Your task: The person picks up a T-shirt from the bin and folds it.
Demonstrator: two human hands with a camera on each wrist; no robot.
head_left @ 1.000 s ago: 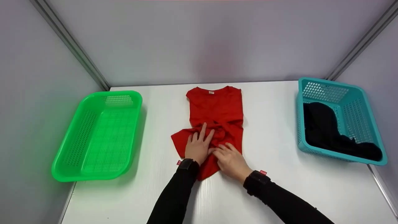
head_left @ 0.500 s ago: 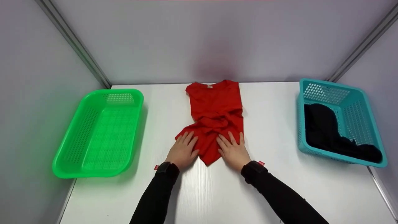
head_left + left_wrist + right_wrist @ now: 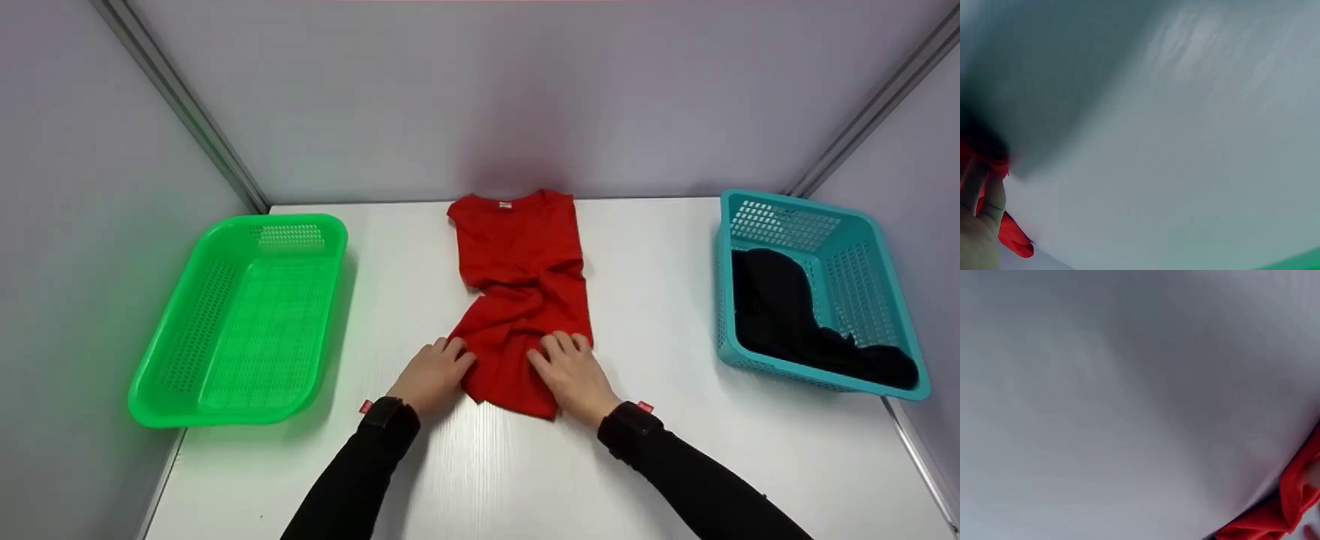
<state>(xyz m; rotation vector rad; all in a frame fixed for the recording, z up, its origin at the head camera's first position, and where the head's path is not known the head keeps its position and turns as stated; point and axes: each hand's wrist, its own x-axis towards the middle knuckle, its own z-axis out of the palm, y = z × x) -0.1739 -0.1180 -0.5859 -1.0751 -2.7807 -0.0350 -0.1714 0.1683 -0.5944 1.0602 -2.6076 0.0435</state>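
Observation:
A red shirt [image 3: 517,247] lies on the white table, its neckline with a small label at the far end. The near part is rumpled and crosswise creased. My left hand [image 3: 433,375] pinches the left edge of that near part with curled fingers. In the left wrist view, the shirt's red cloth [image 3: 998,163] shows at the fingertips. Opposite it, my right hand [image 3: 577,379] grips the right side, fingers bent into the cloth. The near hem hangs out between both hands, toward me. Only a corner of the shirt [image 3: 1292,500] appears in the right wrist view.
On the left stands a green plastic basket [image 3: 330,322] with nothing in it. A blue basket [image 3: 724,300] holding black cloth [image 3: 780,300] stands on the right. Grey-white panels wall in the table [image 3: 645,450] at the back and both sides.
Both hands have parted from the shirt's middle to its two sides, and their flat fingers have curled into the cloth. The near part has spread out, and its hem has shifted right.

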